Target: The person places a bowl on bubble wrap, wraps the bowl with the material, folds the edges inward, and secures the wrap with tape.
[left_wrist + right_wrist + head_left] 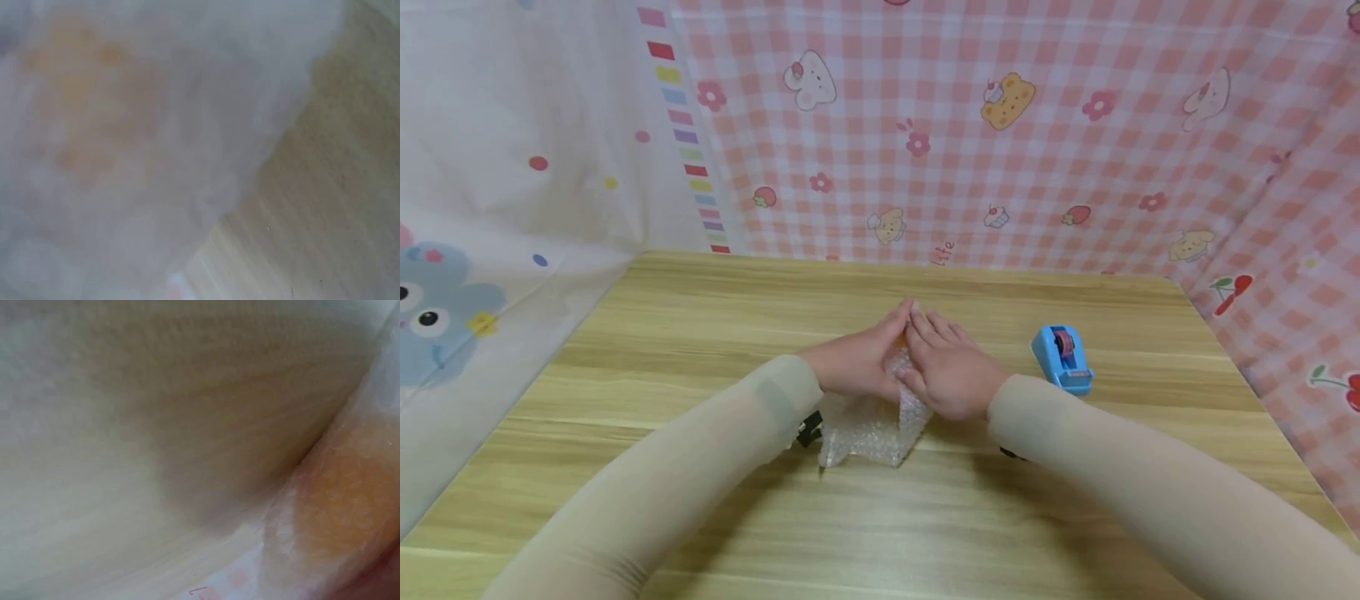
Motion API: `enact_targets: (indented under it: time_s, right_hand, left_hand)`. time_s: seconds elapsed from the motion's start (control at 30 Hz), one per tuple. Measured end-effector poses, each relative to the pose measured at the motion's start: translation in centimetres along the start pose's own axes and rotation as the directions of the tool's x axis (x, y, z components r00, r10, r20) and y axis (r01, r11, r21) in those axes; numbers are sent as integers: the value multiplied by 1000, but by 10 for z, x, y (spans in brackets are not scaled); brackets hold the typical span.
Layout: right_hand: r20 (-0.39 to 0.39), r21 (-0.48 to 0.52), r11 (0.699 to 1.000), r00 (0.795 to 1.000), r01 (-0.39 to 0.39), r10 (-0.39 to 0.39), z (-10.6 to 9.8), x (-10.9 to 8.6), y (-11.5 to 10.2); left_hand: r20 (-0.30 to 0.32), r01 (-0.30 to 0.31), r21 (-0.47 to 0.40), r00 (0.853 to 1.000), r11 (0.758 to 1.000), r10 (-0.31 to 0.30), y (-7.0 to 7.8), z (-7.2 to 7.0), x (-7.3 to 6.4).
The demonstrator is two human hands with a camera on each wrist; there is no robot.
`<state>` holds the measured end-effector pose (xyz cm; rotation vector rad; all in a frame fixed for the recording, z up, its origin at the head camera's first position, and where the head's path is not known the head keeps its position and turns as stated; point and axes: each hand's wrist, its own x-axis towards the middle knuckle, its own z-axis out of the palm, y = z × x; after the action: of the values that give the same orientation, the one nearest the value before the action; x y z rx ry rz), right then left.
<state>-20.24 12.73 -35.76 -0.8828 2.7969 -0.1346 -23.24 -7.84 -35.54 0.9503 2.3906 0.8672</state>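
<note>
A sheet of clear bubble wrap is folded around something orange, whose blurred colour shows through the wrap in the right wrist view. My left hand lies along the bundle's left side, fingers straight and thumb spread apart from them. From the other side my right hand presses on the wrap with its fingers extended. The fingertips of both hands meet at the far end. Toward me, a loose flap of wrap sticks out beneath the hands. In the left wrist view, the blurred wrap fills most of the picture.
A blue tape dispenser with a reddish roll stands to the right of my right hand. The wooden table ends at a pink checked cloth behind and a white printed cloth on the left.
</note>
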Motion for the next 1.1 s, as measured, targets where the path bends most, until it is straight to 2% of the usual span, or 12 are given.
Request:
enact_targets:
  time_s: [0.3, 0.43, 0.7, 0.83, 0.93, 1.1]
  right_hand:
    - [38, -41, 999, 999, -15, 17, -2, 12, -3]
    - [52, -43, 999, 998, -18, 21, -2, 15, -3]
    - [41, -65, 998, 999, -27, 30, -1, 17, -5]
    - [43, -52, 998, 998, -36, 38, -2, 17, -8]
    - [41, -54, 997, 998, -47, 49, -3, 17, -10]
    - [24, -61, 996, 997, -68, 69, 0, 20, -11]
  left_hand:
    - [28, -8, -60, 1000, 998, 10, -5, -4, 2]
    - [35, 15, -67, 999, 998, -13, -5, -6, 0]
    - [60, 77, 47, 995, 996, -80, -15, -15, -11]
    - [87, 163, 74, 982, 984, -169, -21, -20, -19]
    - [100, 203, 109, 972, 973, -214, -23, -22, -23]
    - [106, 211, 163, 967, 964, -230, -28, -24, -28]
